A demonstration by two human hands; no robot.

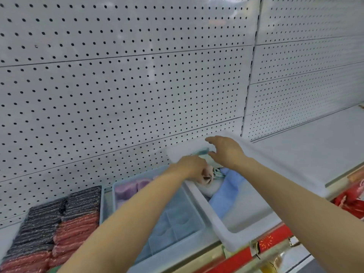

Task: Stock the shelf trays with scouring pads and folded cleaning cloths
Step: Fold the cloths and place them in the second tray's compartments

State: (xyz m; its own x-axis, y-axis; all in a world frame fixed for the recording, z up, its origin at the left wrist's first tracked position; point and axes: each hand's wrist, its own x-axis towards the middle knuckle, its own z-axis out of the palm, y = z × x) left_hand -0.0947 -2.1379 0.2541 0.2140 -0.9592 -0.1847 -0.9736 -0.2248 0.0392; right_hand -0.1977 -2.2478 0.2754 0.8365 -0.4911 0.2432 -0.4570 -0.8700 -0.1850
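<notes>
A white tray (220, 221) stands on the shelf at centre right and holds blue folded cloths (228, 192) plus a white one (211, 189). My left hand (194, 167) reaches into its far end with fingers curled round a pale cloth bundle (207, 175). My right hand (226, 151) hovers just above and behind, fingers spread and relaxed over a teal-edged cloth (201, 151). A clear blue tray (110, 196) to the left holds purple cloths (130, 187) at its back. Black and red scouring pads (59, 227) lie stacked at far left.
White pegboard (126, 85) backs the shelf. The white shelf (315, 150) continues to the right. A red price strip (269, 243) runs along the front edge, with red packaged goods (352, 198) below at right.
</notes>
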